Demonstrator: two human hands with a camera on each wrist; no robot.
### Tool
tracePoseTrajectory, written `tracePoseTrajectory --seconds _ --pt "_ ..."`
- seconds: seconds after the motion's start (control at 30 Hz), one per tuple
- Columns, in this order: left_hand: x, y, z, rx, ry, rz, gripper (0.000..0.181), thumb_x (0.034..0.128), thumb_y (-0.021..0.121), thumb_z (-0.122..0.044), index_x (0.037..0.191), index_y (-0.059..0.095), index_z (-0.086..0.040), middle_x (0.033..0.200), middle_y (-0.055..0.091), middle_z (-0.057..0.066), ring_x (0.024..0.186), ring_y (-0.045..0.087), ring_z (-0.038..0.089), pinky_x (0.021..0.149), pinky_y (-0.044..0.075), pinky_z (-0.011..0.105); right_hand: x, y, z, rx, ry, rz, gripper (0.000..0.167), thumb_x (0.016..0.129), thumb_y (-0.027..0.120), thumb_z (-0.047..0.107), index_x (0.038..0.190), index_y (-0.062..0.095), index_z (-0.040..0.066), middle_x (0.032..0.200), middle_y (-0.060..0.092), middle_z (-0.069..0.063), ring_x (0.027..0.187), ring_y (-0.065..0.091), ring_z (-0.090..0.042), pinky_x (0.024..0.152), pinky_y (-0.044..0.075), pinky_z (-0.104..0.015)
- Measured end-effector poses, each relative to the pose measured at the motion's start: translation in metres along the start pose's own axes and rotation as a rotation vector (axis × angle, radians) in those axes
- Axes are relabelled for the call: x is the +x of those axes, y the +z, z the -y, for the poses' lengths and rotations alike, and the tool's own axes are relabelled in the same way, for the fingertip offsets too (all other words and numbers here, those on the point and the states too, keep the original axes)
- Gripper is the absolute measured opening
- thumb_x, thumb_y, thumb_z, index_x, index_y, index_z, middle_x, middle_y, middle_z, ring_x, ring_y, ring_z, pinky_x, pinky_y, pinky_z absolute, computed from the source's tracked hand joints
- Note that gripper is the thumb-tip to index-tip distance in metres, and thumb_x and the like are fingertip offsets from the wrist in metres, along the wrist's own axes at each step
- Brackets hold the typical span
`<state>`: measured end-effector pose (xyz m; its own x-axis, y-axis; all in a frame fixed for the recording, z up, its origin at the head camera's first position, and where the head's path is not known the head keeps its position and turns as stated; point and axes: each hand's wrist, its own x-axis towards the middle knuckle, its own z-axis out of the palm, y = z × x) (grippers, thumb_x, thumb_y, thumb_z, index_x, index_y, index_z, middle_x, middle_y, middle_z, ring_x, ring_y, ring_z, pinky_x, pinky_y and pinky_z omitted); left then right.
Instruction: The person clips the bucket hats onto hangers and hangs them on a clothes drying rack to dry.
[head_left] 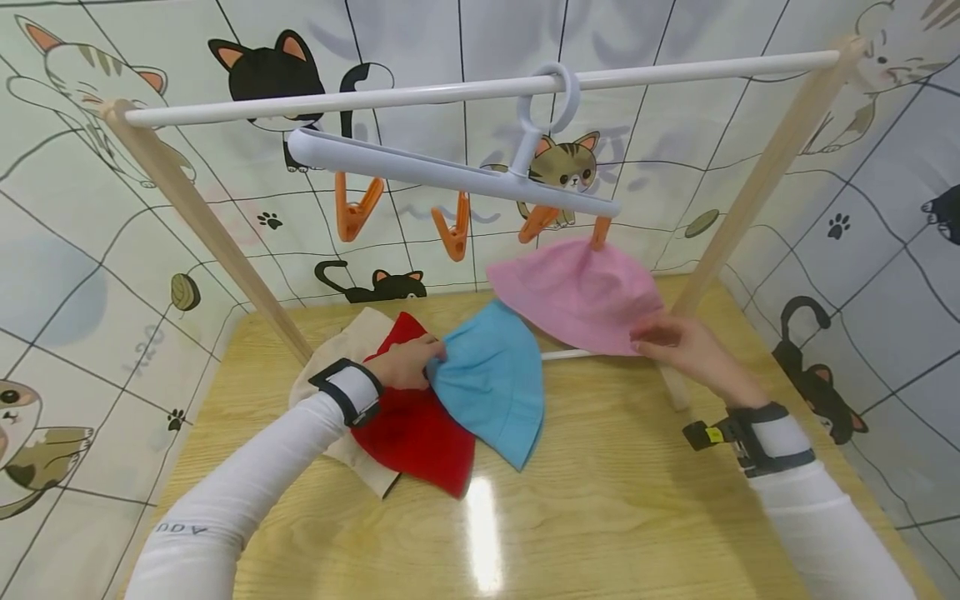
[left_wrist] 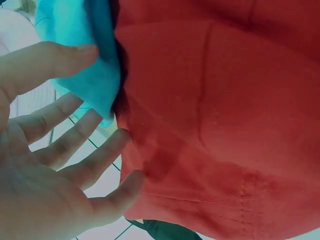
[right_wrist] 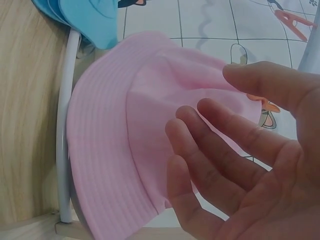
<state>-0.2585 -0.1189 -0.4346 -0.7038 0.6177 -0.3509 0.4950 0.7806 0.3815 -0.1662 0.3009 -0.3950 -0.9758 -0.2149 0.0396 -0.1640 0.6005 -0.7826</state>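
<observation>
The pink hat [head_left: 581, 292] hangs from an orange clip [head_left: 600, 233] at the hanger's low right end. My right hand [head_left: 686, 346] is at its right edge; in the right wrist view that hand [right_wrist: 235, 155] has its fingers apart and loosely bent, gripping nothing. On the table, a blue hat [head_left: 491, 375] overlaps a red hat [head_left: 420, 433], which lies over a beige hat [head_left: 360, 454]. My left hand [head_left: 408, 362] is at the blue hat's upper left. The left wrist view shows this hand [left_wrist: 65, 145] spread beside the blue hat [left_wrist: 95, 60] and red hat [left_wrist: 215, 115].
A white bar [head_left: 420, 96] on wooden posts carries the tilted grey hanger [head_left: 442, 177]. Three more orange clips [head_left: 453, 229] on it hold nothing. The wooden table [head_left: 585, 500] extends in front of the hats, with a cat-patterned wall covering [head_left: 285, 208] behind.
</observation>
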Motion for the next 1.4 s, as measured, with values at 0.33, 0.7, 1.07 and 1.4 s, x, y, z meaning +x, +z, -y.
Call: tracePoseTrajectory --seconds 0.33,0.7,1.07,1.4 --pt "0.005 0.003 0.001 0.074 -0.006 0.012 0.056 0.0709 0.081 0.002 0.121 0.056 -0.007 0.121 0.052 0.013 0.113 0.049 0.032 0.094 0.041 0.055 -0.003 0.004 -0.005 0.003 0.015 0.016 0.034 0.092 0.066 0.012 0.121 0.059 -0.005 0.119 0.061 -0.025 0.107 0.059 -0.039 0.085 0.051 -0.038" --pt "0.011 0.005 -0.007 0.24 -0.031 0.046 0.063 0.0676 0.086 -0.001 0.122 0.055 -0.01 0.116 0.052 0.011 0.108 0.052 0.03 0.086 0.05 0.045 -0.005 0.009 -0.007 0.007 0.036 0.032 0.035 0.093 0.064 0.014 0.121 0.059 -0.007 0.119 0.06 -0.025 0.11 0.057 -0.041 0.09 0.048 -0.051" --pt "0.018 0.005 -0.006 0.321 0.068 0.04 0.048 0.0739 0.082 -0.003 0.115 0.059 -0.009 0.1 0.056 0.008 0.093 0.056 0.025 0.081 0.051 0.039 -0.002 0.013 -0.006 -0.004 -0.009 0.013 0.029 0.092 0.066 0.01 0.115 0.063 -0.008 0.113 0.064 -0.024 0.105 0.06 -0.04 0.086 0.051 -0.044" --pt "0.022 -0.006 -0.004 0.344 0.233 -0.017 0.024 0.0827 0.076 -0.008 0.105 0.069 -0.008 0.087 0.061 0.003 0.081 0.056 0.019 0.075 0.051 0.031 -0.005 0.011 -0.007 -0.011 0.004 0.01 0.029 0.092 0.066 0.011 0.114 0.064 -0.007 0.112 0.065 -0.022 0.104 0.061 -0.037 0.087 0.05 -0.043"
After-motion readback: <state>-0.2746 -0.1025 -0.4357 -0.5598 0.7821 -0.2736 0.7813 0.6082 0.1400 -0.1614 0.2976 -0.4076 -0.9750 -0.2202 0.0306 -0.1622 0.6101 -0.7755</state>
